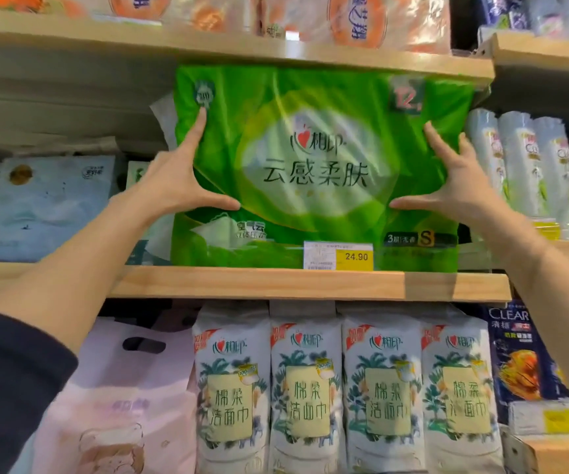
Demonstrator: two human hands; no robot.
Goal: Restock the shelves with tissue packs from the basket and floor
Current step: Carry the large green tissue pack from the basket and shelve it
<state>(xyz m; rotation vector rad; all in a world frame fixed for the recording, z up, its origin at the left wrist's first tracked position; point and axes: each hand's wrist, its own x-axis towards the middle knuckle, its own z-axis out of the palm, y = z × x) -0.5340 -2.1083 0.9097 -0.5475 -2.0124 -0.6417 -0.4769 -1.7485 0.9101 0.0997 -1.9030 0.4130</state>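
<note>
A large green tissue pack point(317, 165) stands upright on the middle wooden shelf point(207, 285), filling the gap up to the shelf above. My left hand point(177, 176) lies flat against its left front, fingers spread, index finger pointing up. My right hand point(447, 179) presses its right front the same way. Both palms push on the pack's face and neither hand wraps around it. A price tag reading 24.90 point(339, 256) sits at the shelf edge in front of the pack.
Light blue tissue packs point(36, 206) lie left of the green pack. Shampoo bottles point(529, 165) stand to its right. Below are white face-towel packs point(344, 388) and a pink pack point(119, 398). Orange packs point(354, 18) fill the top shelf.
</note>
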